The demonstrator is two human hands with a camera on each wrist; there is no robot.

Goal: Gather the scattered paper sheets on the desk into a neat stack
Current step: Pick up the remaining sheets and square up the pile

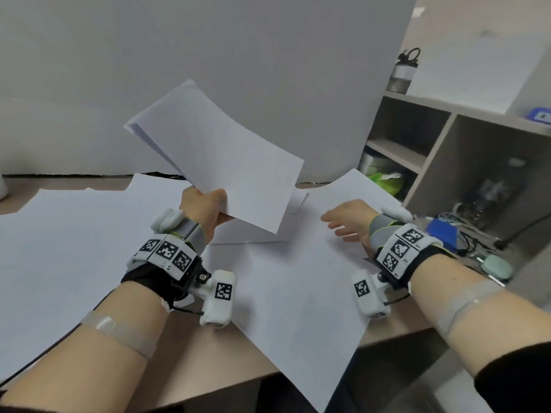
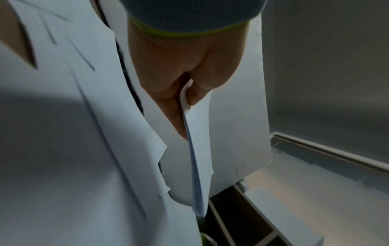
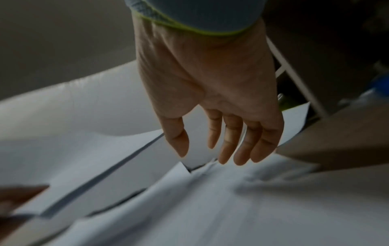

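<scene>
paper half gathered

left hand (image 1: 205,207) grips a small bundle of sheets (image 1: 220,156) by its near edge, lifted clear above the desk (image 1: 190,347). right hand (image 1: 348,222) hovers with fingers (image 3: 229,141) loosely spread, holding nothing, just over the loose sheets (image 1: 298,278) spread across the desk, one hanging past its front edge

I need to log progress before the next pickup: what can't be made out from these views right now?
- Sheet count in the held sheaf: edges too fine and blurred in the head and left wrist views.
- Left hand fingers: hidden behind the sheaf in the head view.
- Whether the right hand touches the loose sheets: motion blur in the right wrist view.
- Desk left part: cut off by the head view's edge.
</scene>
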